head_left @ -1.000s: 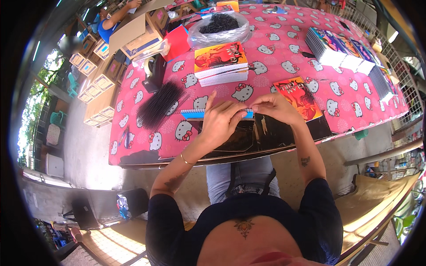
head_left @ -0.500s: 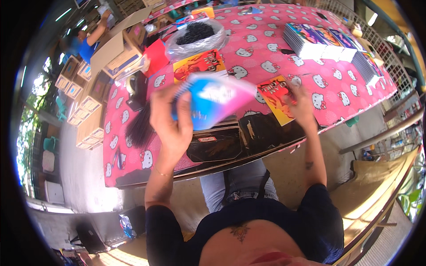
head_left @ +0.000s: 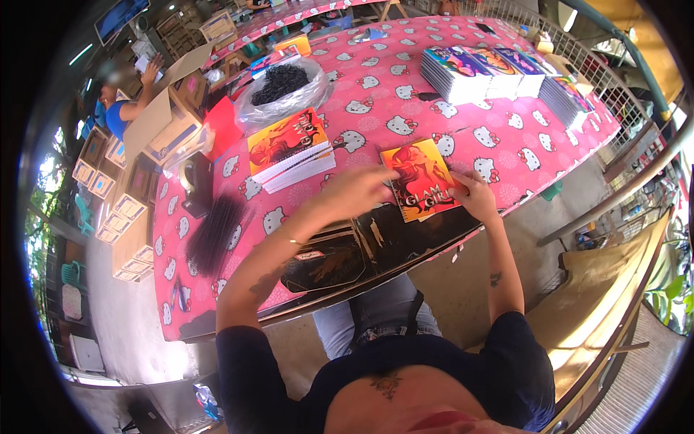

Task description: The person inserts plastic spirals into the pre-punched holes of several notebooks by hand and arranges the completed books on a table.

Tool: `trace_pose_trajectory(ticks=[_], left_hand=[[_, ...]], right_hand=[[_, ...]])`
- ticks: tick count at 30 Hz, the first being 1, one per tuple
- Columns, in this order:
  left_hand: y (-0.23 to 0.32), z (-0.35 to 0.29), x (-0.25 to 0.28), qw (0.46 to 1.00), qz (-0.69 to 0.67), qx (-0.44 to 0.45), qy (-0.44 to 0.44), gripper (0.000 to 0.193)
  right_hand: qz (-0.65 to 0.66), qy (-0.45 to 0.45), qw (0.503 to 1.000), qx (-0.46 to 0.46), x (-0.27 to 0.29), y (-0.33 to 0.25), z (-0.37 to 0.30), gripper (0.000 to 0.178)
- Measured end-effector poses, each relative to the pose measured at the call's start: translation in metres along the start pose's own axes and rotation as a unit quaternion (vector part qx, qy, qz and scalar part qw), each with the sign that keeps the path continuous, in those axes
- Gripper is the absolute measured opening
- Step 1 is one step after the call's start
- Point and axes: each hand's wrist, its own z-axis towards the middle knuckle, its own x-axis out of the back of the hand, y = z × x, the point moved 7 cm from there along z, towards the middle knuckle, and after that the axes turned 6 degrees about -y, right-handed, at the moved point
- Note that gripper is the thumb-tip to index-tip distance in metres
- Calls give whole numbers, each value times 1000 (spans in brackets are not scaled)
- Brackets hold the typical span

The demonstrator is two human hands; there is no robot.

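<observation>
A small notebook (head_left: 423, 173) with a red and yellow illustrated cover is in front of me, partly over the dark bare strip of the table edge. My right hand (head_left: 475, 197) grips its right edge, thumb on the cover. From the left, my left hand (head_left: 365, 189) reaches across, its fingers together at the notebook's left edge; it is slightly blurred and its thumb is hard to make out. Left of the notebook rests a stack of matching notebooks (head_left: 289, 145), white page edges facing me.
On the pink patterned tablecloth (head_left: 463, 137) stand a plastic bag of black coils (head_left: 278, 87), a tape dispenser (head_left: 194, 184) and a bundle of thin black coils (head_left: 217, 235). Stacked notebooks (head_left: 455, 76) sit far right. Cardboard boxes (head_left: 163, 123) line the left side, where another person (head_left: 126, 108) works.
My left hand has moved right, from holding up a blue and pink notebook to the red and yellow one's left edge. The blue and pink cover no longer shows. My right hand keeps its grip.
</observation>
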Motion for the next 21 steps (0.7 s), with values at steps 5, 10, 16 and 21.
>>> trace_pose_trajectory(ticks=[5, 10, 16, 21], left_hand=[[-79, -76, 99, 923, 277, 90, 253, 30], [-134, -107, 79, 902, 337, 123, 241, 27], [-122, -115, 105, 907, 310, 124, 258, 20], [-8, -149, 164, 790, 418, 146, 424, 25]], right_hand=[[-32, -10, 999, -20, -4, 1, 14, 34], [-30, -39, 999, -17, -4, 1, 10, 33], [-26, -37, 998, -35, -5, 7, 15, 36], [6, 21, 999, 46, 16, -65, 16, 68]])
